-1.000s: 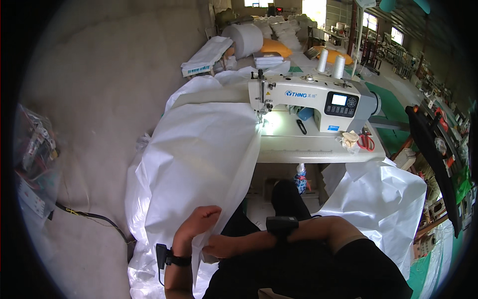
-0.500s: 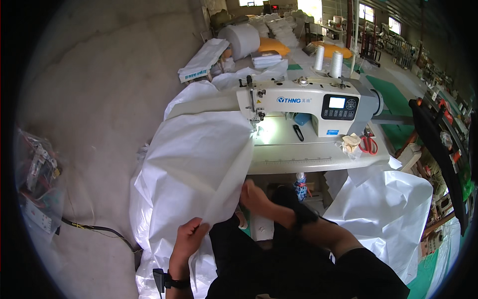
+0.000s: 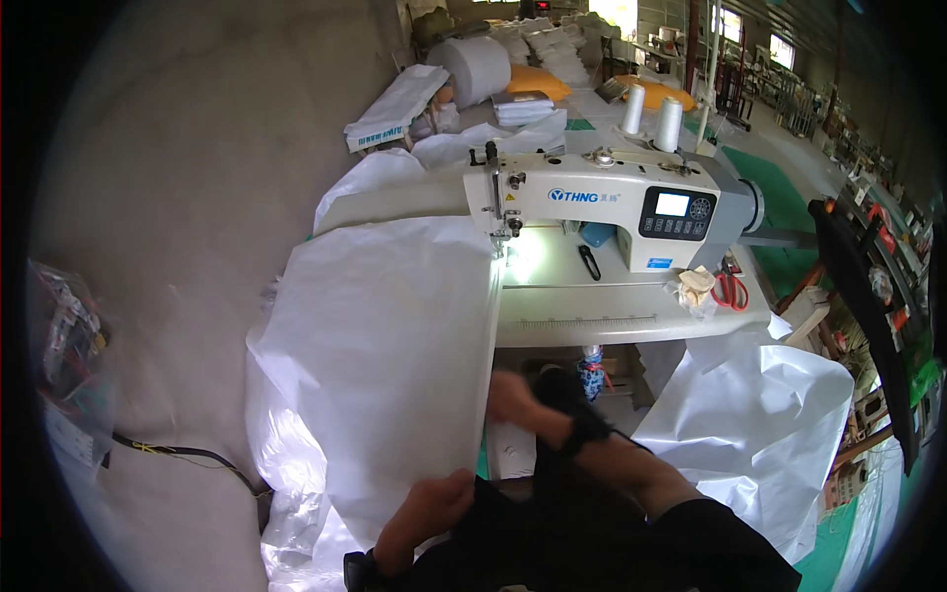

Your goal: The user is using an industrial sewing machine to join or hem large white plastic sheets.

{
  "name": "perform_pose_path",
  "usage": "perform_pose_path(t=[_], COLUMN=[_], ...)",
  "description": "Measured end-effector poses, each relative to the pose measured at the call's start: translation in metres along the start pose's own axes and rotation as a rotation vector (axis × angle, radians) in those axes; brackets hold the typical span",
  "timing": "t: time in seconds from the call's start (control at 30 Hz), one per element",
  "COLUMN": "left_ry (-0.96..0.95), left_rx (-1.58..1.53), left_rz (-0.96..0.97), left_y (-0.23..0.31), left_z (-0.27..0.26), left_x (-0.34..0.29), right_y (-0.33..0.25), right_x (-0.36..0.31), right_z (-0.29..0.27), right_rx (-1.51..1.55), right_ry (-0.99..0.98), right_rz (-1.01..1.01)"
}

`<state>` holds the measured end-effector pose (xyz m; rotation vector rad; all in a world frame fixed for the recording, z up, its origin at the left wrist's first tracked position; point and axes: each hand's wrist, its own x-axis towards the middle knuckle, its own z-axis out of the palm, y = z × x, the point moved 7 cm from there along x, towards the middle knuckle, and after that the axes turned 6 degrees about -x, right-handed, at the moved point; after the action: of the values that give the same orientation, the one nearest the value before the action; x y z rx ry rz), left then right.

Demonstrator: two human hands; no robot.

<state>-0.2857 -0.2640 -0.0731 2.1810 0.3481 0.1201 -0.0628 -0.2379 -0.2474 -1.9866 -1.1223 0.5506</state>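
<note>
A large white plastic-like sheet [image 3: 390, 335] spreads over the left end of the sewing machine's table and hangs down toward me. Its right edge runs nearly straight from the needle area [image 3: 501, 255] down to my left hand [image 3: 439, 501]. That hand is closed on the lower edge corner, its fingertips partly out of sight. Higher up the same edge is my right hand [image 3: 518, 400], curled against the sheet and somewhat blurred. The white sewing machine [image 3: 592, 192] stands above, with its lamp lighting the needle area and the sheet's edge beside the presser foot.
On the machine table [image 3: 582, 306] lie black thread snips [image 3: 589, 262], red-handled scissors [image 3: 730, 292] and a crumpled beige scrap [image 3: 695, 286]. Two white thread cones [image 3: 668, 123] stand behind the machine. More white sheeting [image 3: 750, 434] hangs at right. A black cable [image 3: 192, 453] crosses the floor at left.
The sheet has gone from creased to flatter, its right edge now straight. My left hand has moved down and to the right; my right hand has shifted slightly right and down.
</note>
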Motion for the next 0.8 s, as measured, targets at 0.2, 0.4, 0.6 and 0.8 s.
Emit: perform_pose_path(t=[0.2,0.4,0.6,0.8], left_ry=[-0.109,-0.077,0.233,0.286], left_rx=[-0.057,-0.066,-0.085,0.022], left_rz=[-0.035,-0.041,-0.126,-0.005], left_y=[0.017,0.015,-0.009,-0.004], left_z=[0.02,0.027,0.006,0.007], left_x=[0.006,0.009,0.021,0.058], right_y=[-0.086,-0.077,-0.104,-0.086], right_x=[0.042,0.09,0.063,0.039], right_z=[-0.153,-0.131,-0.108,-0.106], right_rx=[-0.471,-1.03,-0.929,-0.732], right_ry=[0.44,0.284,0.3,0.276], right_rz=[0.127,0.167,0.094,0.163])
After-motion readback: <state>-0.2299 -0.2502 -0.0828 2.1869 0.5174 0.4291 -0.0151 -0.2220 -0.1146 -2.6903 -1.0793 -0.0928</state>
